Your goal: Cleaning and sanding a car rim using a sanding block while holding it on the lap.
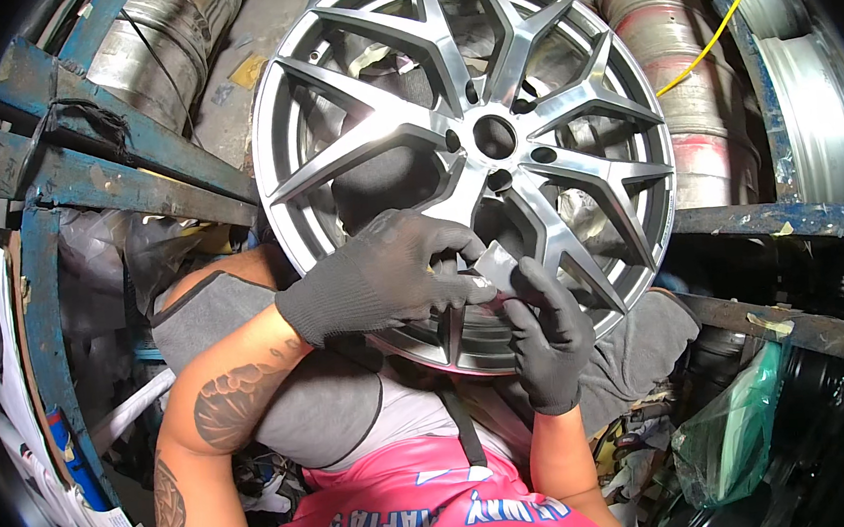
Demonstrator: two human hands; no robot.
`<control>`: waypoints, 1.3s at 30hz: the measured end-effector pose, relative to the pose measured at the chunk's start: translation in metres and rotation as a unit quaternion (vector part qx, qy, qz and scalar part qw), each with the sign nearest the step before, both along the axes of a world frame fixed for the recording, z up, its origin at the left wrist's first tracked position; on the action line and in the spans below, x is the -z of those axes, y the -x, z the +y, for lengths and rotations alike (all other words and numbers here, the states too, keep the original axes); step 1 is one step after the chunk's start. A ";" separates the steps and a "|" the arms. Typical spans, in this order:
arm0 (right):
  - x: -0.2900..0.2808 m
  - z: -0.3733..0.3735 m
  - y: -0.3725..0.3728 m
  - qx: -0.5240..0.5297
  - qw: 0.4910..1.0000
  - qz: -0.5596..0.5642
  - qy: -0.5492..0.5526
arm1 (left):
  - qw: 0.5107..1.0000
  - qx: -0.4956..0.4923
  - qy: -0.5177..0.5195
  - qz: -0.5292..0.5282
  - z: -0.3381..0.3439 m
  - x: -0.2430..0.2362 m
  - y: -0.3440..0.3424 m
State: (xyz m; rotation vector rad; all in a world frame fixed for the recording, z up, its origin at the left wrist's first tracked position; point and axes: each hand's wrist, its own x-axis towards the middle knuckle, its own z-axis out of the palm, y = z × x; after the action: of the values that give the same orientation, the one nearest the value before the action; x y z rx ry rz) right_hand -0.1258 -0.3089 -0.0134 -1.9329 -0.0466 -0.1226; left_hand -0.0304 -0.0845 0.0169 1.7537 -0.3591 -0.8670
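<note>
A large silver-and-dark-grey alloy wheel rim lies face up before me, its spokes branching out from a round centre hole. Over its near spokes, my left hand, in a dark grey knit glove, pinches a small flat grey piece. My right hand, gloved alike, closes thumb and fingers on that piece's right side. Whether the piece is sandpaper or something stiffer I cannot tell. Under the rim's near edge my lap is covered by a grey cloth.
Blue metal frame bars run along the left, and another blue bar is at the right. Bare metal wheel barrels stand beyond, crossed by a yellow cord. A green plastic bag sits at the lower right.
</note>
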 end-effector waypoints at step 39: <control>0.019 0.006 -0.021 -0.015 0.995 -0.059 0.074 | 0.993 0.022 0.107 -0.037 -0.007 0.018 0.008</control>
State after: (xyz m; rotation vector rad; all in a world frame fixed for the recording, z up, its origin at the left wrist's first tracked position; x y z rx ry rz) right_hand -0.1052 -0.3028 -0.0326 -2.0694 -0.1677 -0.2196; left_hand -0.0388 -0.0920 -0.0010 1.5865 -0.5213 -0.7665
